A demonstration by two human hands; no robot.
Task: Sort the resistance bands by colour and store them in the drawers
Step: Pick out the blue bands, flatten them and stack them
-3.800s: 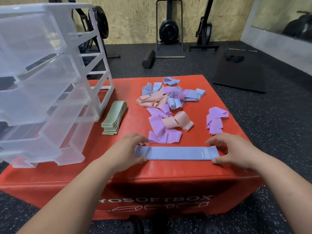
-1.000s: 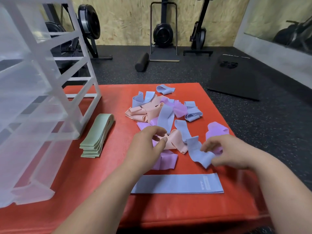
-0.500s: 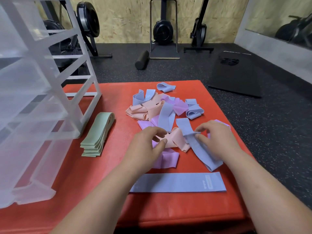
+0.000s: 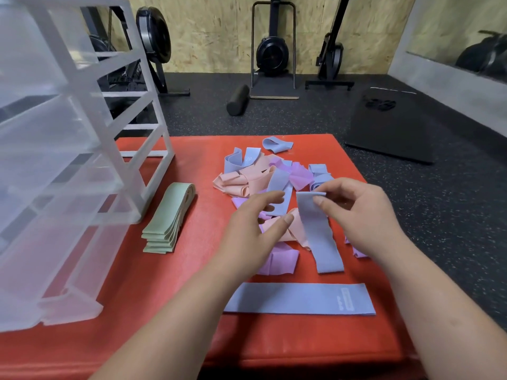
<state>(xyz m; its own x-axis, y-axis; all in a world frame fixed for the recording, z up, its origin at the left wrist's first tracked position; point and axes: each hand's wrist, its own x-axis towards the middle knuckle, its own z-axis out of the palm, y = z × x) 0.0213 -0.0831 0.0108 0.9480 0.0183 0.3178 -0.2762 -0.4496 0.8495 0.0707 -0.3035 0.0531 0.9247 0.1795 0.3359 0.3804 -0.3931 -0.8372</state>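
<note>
Above the red padded box (image 4: 205, 311), a blue band (image 4: 318, 231) is held by its top edge, the right hand (image 4: 359, 212) with its grip pinched on it. The left hand (image 4: 252, 229) is kept with its grip apart over the mixed pile of bands (image 4: 247, 182). A flat blue band (image 4: 296, 298) is laid nearer, and green bands (image 4: 170, 220) are stacked beside the clear drawer unit (image 4: 68, 160). Beyond, a speckled black floor (image 4: 301, 116), a foam roller (image 4: 238, 104), a mat (image 4: 397, 127) and a plywood wall (image 4: 219, 28) are seen.
</note>
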